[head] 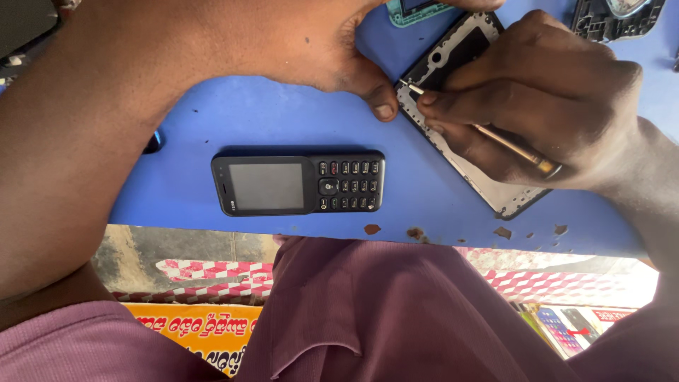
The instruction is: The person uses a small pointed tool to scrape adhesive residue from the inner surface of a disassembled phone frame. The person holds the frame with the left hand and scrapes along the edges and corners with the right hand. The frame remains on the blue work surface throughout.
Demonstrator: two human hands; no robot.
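Two hands at work over a blue worktop (283,120), seen from the head camera. Right hand (559,106) closed around a thin brass-coloured screwdriver (495,136), fingers pinching the shaft low down; its tip rests at the upper left edge of an opened phone chassis (488,180) that lies tilted on the worktop, partly hidden under that hand. Left hand (318,42) reaches in from the top left, thumb pressed down on the worktop just beside the chassis corner and the screwdriver tip; the other fingers run out of view, so whether they hold anything I cannot tell.

Black keypad phone (298,183) lies flat, screen dark, near the front edge, apart from both hands. Teal part (414,13) and a black frame piece (615,18) sit at the far edge, cropped. Maroon shirt (368,311) fills the lower view.
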